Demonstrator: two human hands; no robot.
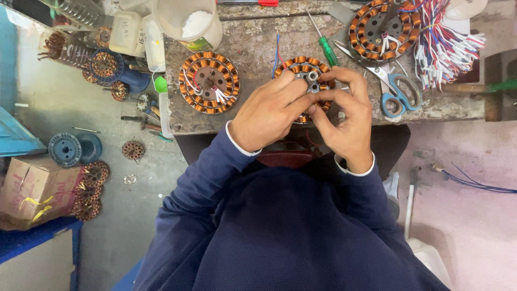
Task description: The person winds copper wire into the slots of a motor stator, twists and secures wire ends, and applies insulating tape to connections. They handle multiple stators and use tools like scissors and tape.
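Stator (pixel 305 73) ringed with copper coils lies near the workbench (pixel 258 46) front edge, both hands pinching it: left hand (pixel 267 113) fingers closed over its lower rim, right hand (pixel 347 113) fingertips on the hub. It looks heavy and rigid with delicate windings; grip the steel core. Screwdriver (pixel 325 46) and scissors (pixel 396 89) crowd the right.

Place: small motor-winding repair workshop | Signs: worn, stained workbench (pixel 258 48) strewn with copper-wound stators (pixel 209 82), a green-handled screwdriver (pixel 324 44), blue scissors (pixel 397 92), a bundle of red, white and blue leads (pixel 446 46) | Floor: bare concrete with wire spools (pixel 65 149), more wound cores (pixel 91 188), a cardboard box (pixel 33 188)
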